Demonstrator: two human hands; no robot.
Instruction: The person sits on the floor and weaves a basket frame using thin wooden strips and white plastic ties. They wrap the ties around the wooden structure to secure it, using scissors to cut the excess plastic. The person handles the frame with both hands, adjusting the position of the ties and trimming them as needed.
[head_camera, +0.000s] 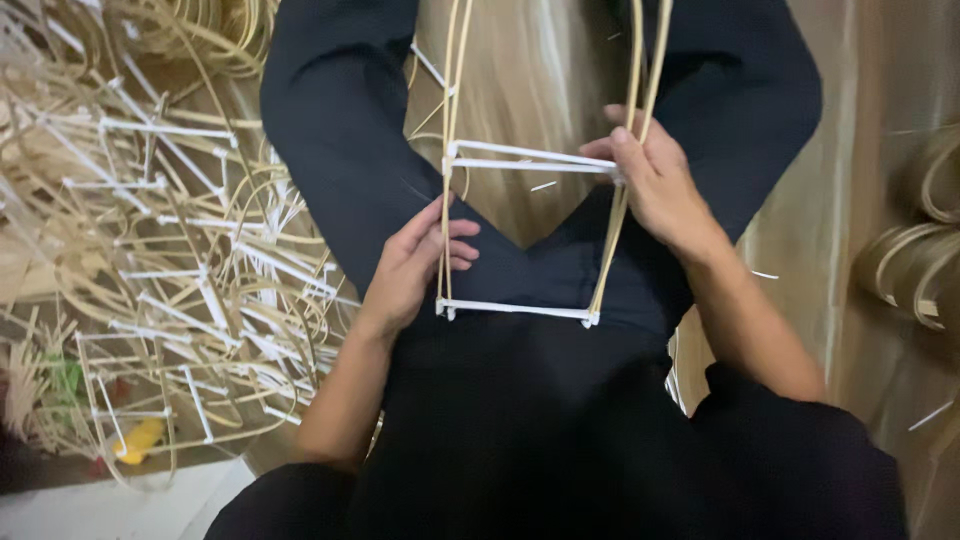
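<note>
Over the person's lap, the left hand (415, 265) pinches one side strip and the right hand (655, 185) grips the other of a bamboo frame (520, 235), two white-wrapped crossbars already tied, upper strips seemingly unjoined.

Heap of finished cane frames (170, 290) at left, coiled strips (915, 265) at right

clothing: dark navy trousers (340, 130) | black top (560, 440) | forearms bare

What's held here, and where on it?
A bamboo-strip frame with white crossbars. The left hand pinches its left upright strip; the right hand grips the right upright at the upper crossbar joint.
</note>
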